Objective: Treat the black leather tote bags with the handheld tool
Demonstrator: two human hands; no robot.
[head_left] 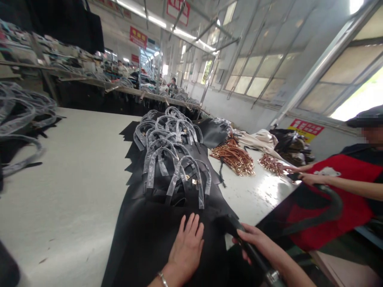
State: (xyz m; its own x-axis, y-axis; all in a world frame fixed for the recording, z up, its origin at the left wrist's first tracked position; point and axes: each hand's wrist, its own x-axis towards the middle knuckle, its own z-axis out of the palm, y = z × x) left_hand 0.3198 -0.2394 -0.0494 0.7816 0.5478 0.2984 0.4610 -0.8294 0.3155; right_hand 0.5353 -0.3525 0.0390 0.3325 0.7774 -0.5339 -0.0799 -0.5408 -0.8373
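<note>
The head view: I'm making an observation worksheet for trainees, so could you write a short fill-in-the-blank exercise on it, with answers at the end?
1. The person's left hand rests on material coloured ____.
2. Unlike the right hand, which grips a tubular tool, the person's ____ hand has a bracelet at its wrist.
3. Brown straps lie on the table to the picture's ____ of the looped handles.
4. The co-worker's garment is mainly ____ in front.

Missing words: black; left; right; red.
</note>
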